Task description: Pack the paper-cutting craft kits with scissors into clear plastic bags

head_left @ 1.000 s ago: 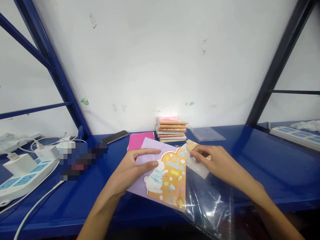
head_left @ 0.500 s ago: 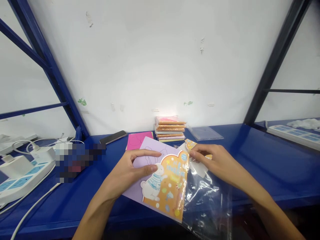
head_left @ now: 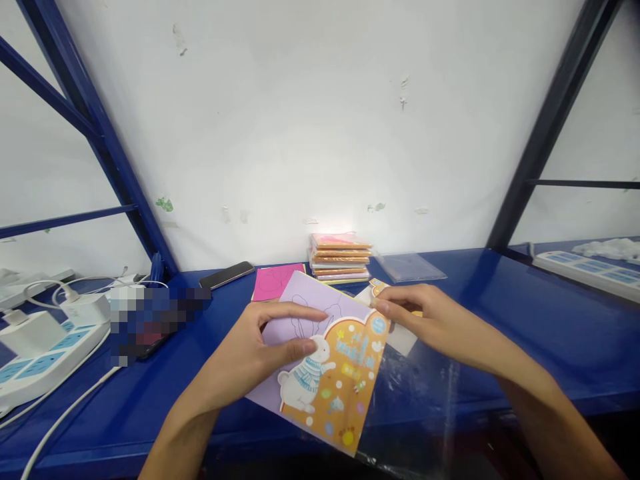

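A lilac card [head_left: 305, 300] printed with a rabbit outline lies tilted over the table, and an orange rabbit sticker panel [head_left: 340, 380] covers its lower right. My left hand [head_left: 245, 353] grips the card, with its fingers across the lilac area. My right hand [head_left: 425, 320] pinches the edge of a clear plastic bag [head_left: 425, 407] near the card's upper right corner. A white piece [head_left: 403, 341] with orange print [head_left: 379, 288] lies partly hidden under those fingers. The bag runs beneath the card, and I cannot see how far.
The blue table [head_left: 550, 320] holds a pink sheet [head_left: 275, 283], a stack of orange-edged packets [head_left: 340, 257], a flat clear packet [head_left: 410, 268] and a phone [head_left: 226, 275]. At left are a power strip [head_left: 45, 353], chargers and white cables. A blurred patch hides objects nearby.
The lilac card has turned and slid up and to the right, its lower corner now over the bag. Both hands have moved with it, and the bag no longer lies over the orange panel.
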`<state>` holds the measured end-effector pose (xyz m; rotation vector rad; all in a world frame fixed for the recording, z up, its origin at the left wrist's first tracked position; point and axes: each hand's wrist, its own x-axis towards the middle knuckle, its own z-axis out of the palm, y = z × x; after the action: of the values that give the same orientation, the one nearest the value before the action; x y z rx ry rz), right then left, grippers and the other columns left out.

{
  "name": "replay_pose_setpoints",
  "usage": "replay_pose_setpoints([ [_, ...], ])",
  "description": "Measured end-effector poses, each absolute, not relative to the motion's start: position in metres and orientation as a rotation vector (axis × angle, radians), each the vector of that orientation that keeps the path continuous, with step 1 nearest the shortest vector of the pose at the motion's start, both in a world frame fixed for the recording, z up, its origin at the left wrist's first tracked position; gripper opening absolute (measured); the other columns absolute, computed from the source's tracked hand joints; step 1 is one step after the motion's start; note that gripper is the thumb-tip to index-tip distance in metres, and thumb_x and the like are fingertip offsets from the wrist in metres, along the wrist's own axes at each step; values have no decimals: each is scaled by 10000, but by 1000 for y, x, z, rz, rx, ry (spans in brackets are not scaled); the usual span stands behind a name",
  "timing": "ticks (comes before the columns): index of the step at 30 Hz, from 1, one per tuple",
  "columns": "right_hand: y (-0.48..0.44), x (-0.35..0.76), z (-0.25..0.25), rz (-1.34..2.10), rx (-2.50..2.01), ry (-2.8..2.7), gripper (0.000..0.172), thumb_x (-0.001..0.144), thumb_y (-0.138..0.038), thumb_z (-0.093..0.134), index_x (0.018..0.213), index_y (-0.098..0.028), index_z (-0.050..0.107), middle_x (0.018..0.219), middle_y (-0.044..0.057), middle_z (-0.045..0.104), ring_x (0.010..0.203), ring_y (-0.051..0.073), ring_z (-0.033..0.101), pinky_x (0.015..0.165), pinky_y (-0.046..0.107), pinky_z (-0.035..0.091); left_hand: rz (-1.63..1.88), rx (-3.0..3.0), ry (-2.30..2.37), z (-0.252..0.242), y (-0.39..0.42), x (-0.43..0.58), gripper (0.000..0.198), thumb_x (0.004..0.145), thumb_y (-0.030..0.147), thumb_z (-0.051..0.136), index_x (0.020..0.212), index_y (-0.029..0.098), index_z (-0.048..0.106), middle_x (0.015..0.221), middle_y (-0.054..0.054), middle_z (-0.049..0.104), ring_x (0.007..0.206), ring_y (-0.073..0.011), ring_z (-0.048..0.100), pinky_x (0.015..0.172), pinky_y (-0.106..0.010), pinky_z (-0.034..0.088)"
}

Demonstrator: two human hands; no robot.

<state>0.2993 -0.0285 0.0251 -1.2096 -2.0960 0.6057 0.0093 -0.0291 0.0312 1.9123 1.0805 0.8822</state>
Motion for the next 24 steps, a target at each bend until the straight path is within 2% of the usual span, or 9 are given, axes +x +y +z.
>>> replay_pose_setpoints([
  [5,-19,302,41,1102,-954,-2298,440,1035,-540,464,959,-216,752,864,37,741,777,187,668,728,312,529,878,1946,1106,34,-36,10,253,822,442,796,1055,347,825,1084,1,802,963,-245,735,842,-284,574],
  [8,-17,297,45,1356,-909,-2293,293,952,-471,653,1091,-236,760,996,39,773,864,198,704,744,298,552,870,1933,1137,34,-39,13,237,810,429,805,1037,364,825,1093,13,796,966,-241,733,839,-278,577],
  [11,-18,289,44,1487,-920,-2230,281,896,-422,730,1125,-265,769,1107,27,782,984,226,715,827,329,572,819,1916,1164,34,-42,13,274,795,417,818,1065,375,815,1140,12,782,1001,-254,733,894,-300,574],
  [13,-20,287,44,1451,-920,-2209,282,893,-455,727,1085,-257,786,1077,32,794,979,240,723,840,356,585,840,1841,1165,35,-45,9,473,768,415,844,1230,406,746,1236,2,751,1063,-274,726,904,-311,577],
  [15,-22,287,44,1359,-922,-2161,312,886,-487,729,1069,-244,796,1041,46,801,939,251,734,818,371,600,955,1665,1056,38,-48,2,767,762,480,838,1467,446,537,1283,-26,733,1089,-304,726,862,-338,599],
  [17,-23,289,45,1270,-915,-2047,338,877,-495,742,1090,-237,794,1035,58,802,938,266,741,819,388,609,1116,1443,857,41,-49,-4,893,810,641,726,1585,401,354,1260,-75,742,1111,-333,722,867,-382,606],
  [20,-22,287,42,1129,-882,-1760,375,878,-482,754,1179,-259,758,1090,63,792,1002,286,741,874,413,605,1286,1319,658,42,-48,-4,939,792,731,681,1576,306,388,1304,-106,718,1205,-346,673,987,-405,564],
  [22,-20,281,37,1060,-811,-1582,405,893,-476,744,1238,-267,720,1154,72,778,1046,291,734,916,432,598,1268,1400,692,38,-44,4,920,744,578,830,1534,314,442,1371,-85,684,1225,-329,664,1006,-384,558],
  [24,-16,274,30,1034,-730,-1481,434,909,-472,729,1284,-257,684,1226,84,755,1088,291,721,957,451,586,1216,1495,802,33,-40,15,739,787,422,848,1447,277,548,1361,-85,693,1185,-302,689,997,-368,567],
])
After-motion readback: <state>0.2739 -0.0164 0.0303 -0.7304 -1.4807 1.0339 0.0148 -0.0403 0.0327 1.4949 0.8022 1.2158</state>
